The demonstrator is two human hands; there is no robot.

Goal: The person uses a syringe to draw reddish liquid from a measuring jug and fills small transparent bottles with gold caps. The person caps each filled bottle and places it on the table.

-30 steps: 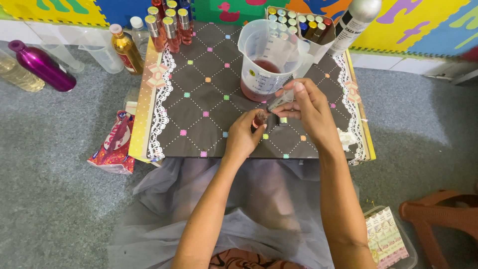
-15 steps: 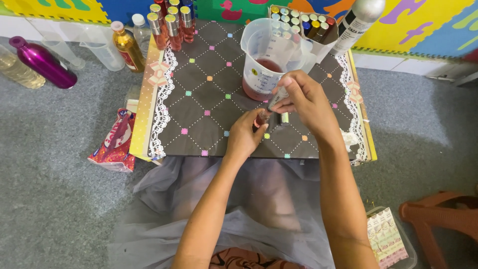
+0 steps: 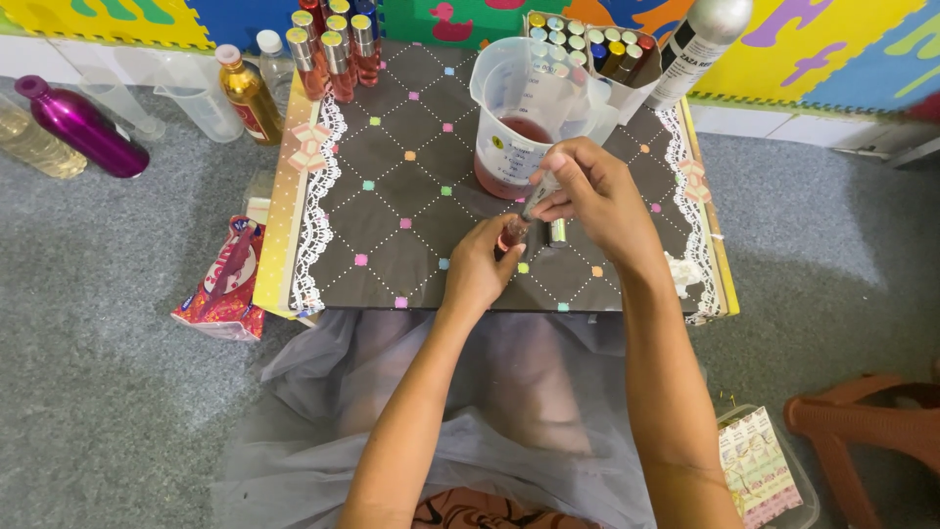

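— What's going on at that little low table, the one with the dark quilted cover and lace at its side edges?

— The left hand has its fingers curled round a small vial of pinkish liquid, pinching it upright near the front edge, a bit right of the middle. The right hand is just above it, fingers pressed together on a thin syringe-like dropper tilted down toward the vial's mouth. I can't tell if the tip is touching.

— And that big cup?

— A clear measuring jug with red liquid in the bottom, just behind the right hand, toward the back edge. Beside it at the back right corner is a box of small capped vials, with a silver spray can leaning next to it.

— Anything at the other corner?

— A cluster of filled pink bottles at the back left corner. Off the table, on the grey carpet to the left, lie an amber bottle, a shiny purple bottle and a red packet.
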